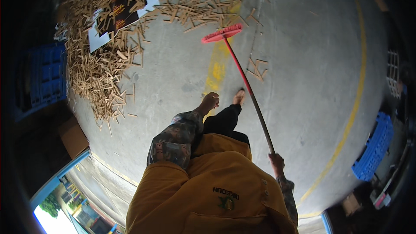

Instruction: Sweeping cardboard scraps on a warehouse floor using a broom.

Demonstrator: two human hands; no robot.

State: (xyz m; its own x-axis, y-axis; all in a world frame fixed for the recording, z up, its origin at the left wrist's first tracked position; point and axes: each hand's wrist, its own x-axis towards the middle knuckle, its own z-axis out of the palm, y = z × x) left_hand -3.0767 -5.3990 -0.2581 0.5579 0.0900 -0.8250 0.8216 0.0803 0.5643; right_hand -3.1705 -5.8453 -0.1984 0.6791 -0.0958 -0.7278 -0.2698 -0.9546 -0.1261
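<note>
My right hand [276, 163] grips the upper end of a push broom's long handle [253, 93], low on the right side of my body. The handle runs forward and left to a pink broom head [223, 34], which rests on the concrete floor just short of the scattered wood strips [203, 11]. In front of my body, my left hand [211, 100] hangs free of the broom, its fingers curled in and nothing visible in them. A few loose strips [258, 69] lie on the floor right of the handle.
A large heap of thin wood strips [93, 69] spreads over the far left, with a dark and white printed sheet [121, 13] on it. Blue plastic pallets [375, 147] stand at the right, another blue pallet [43, 78] at the left. A cardboard box [73, 138] is nearby.
</note>
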